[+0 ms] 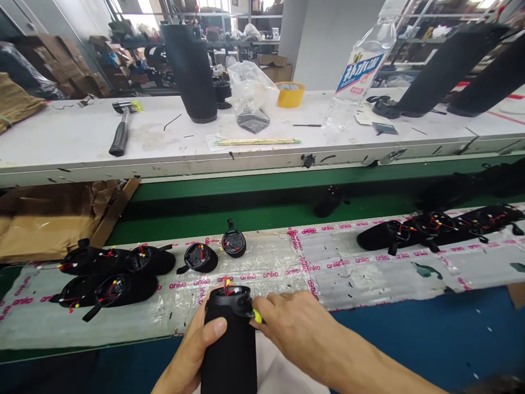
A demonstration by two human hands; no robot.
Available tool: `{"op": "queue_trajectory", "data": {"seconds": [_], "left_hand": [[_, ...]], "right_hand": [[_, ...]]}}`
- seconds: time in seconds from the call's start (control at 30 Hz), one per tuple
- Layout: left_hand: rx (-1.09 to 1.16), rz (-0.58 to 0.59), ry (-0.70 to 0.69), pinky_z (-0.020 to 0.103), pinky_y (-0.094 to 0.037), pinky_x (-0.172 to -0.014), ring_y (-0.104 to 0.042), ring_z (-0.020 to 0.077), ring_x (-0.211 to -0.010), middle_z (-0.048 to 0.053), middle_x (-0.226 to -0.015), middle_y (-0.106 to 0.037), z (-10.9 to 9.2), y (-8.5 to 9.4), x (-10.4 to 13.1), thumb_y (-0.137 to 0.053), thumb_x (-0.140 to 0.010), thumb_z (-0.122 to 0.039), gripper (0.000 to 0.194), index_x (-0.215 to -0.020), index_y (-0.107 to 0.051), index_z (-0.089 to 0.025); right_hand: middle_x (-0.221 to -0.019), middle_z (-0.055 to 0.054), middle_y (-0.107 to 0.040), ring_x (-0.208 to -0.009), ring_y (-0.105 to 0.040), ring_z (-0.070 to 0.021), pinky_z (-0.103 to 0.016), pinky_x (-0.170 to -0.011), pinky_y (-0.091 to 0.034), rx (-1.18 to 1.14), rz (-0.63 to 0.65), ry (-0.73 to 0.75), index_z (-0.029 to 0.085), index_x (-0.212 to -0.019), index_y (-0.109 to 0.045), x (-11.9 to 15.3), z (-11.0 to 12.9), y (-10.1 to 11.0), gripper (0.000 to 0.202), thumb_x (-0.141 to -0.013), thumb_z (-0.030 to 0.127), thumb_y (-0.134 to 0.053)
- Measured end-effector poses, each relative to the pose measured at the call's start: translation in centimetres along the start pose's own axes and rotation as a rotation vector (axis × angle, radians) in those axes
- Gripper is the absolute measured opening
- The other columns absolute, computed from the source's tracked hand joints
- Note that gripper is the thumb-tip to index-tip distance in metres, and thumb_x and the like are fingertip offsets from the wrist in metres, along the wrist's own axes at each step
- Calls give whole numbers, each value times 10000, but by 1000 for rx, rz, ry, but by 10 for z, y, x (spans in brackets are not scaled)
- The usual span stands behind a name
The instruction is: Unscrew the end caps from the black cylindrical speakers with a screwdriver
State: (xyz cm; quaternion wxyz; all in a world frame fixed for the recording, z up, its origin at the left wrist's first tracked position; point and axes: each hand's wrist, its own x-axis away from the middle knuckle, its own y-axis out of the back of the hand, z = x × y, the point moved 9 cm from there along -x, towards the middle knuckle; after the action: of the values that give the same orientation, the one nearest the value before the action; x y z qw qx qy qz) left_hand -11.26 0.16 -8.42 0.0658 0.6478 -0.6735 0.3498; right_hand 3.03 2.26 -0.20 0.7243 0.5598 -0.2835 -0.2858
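Note:
A black, cloth-covered cylindrical speaker (230, 350) stands upright, close in front of me, its open top showing red wires and a small yellow connector. My left hand (197, 342) is closed round its left side, thumb lying across the front. At the right of its rim, beside a black strap tab, my right hand (293, 320) is closed in a pinch. Between those fingers a small yellow-green object (257, 316) shows only at its tip; the rest is hidden. Just beyond are two short black end caps, one nearer (200, 257) and one farther (233, 243), with wires.
Several wired speakers lie in a cluster at left (117, 273) and a row at right (438, 230) on the plastic-covered bench (262, 273). The white shelf (164, 137) behind bears a hammer (120, 131), tape roll (290, 94), plastic bottle (365, 60) and upright black cylinder (191, 71).

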Motion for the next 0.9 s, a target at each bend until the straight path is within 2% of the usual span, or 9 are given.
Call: {"op": "queue_trajectory", "data": {"seconds": [0.17, 0.27, 0.37, 0.43, 0.5, 0.63, 0.7, 0.8, 0.9], "left_hand": [[142, 3, 87, 328, -583, -784, -737, 256, -855, 73, -977, -806, 16, 1, -2, -846, -738, -472, 658, -1312, -658, -212], [151, -28, 119, 313, -583, -777, -738, 246, -889, 73, -1058, -810, 15, 4, -4, -821, -762, -514, 759, -1423, -563, -246], [29, -80, 62, 329, -580, -865, -734, 275, -1008, 68, -1145, -797, 3, 7, -14, -779, -766, -562, 771, -1421, -541, -232], [-203, -91, -50, 362, -564, -956, -710, 314, -1120, 67, -1212, -774, -6, 3, -27, -803, -717, -546, 795, -1398, -540, -232], [-588, -70, -214, 387, -567, -981, -706, 323, -1150, 67, -1254, -750, -12, -12, -43, -821, -687, -439, 776, -1376, -522, -242], [-1375, -31, -681, 494, -549, -1040, -695, 348, -1180, 121, -1290, -717, -6, -64, -72, -752, -672, -256, 731, -1364, -519, -216], [-1523, 10, -823, 596, -459, -1120, -679, 390, -1199, 158, -1277, -719, 0, -83, -89, -739, -681, -258, 718, -1373, -559, -188], [-1653, 28, -924, 671, -362, -1159, -694, 405, -1157, 207, -1246, -720, -5, -101, -117, -700, -750, -271, 596, -1325, -624, -131], [-1750, -11, -976, 702, -297, -1178, -688, 413, -1154, 235, -1243, -721, -20, -111, -141, -680, -787, -287, 532, -1279, -650, -86]], "right_hand": [[-899, 24, -737, -802, -721, -251, -350, -697, -435, -475, -44, -273, 287, -1184, -543, 14, -38, -3, 160, -1096, 376, -442], [-902, 6, -736, -823, -703, -265, -359, -730, -435, -588, -35, -373, 298, -1269, -535, 21, -48, -13, 250, -1092, 423, -411], [-944, -7, -730, -866, -693, -253, -346, -759, -433, -673, -40, -406, 282, -1182, -578, 26, -52, -24, 230, -1082, 414, -418], [-968, -20, -722, -900, -683, -248, -339, -784, -430, -682, -80, -457, 264, -1126, -589, 33, -63, -32, 239, -1083, 419, -412], [-959, -23, -714, -897, -671, -237, -321, -772, -420, -672, -122, -524, 254, -1103, -592, 43, -80, -42, 259, -1087, 430, -403], [-799, 2, -678, -753, -639, -198, -280, -654, -375, -620, -146, -641, 237, -991, -598, 65, -128, -62, 261, -1081, 412, -426], [-736, 16, -659, -692, -624, -176, -267, -619, -368, -593, -155, -684, 231, -931, -597, 74, -157, -69, 271, -1077, 404, -447], [-712, 25, -646, -655, -617, -157, -261, -622, -409, -533, -179, -752, 211, -917, -618, 83, -208, -73, 279, -1078, 391, -478], [-848, 2, -673, -736, -651, -160, -317, -720, -520, -437, -229, -816, 175, -1022, -652, 78, -270, -66, 247, -1064, 395, -547]]}}
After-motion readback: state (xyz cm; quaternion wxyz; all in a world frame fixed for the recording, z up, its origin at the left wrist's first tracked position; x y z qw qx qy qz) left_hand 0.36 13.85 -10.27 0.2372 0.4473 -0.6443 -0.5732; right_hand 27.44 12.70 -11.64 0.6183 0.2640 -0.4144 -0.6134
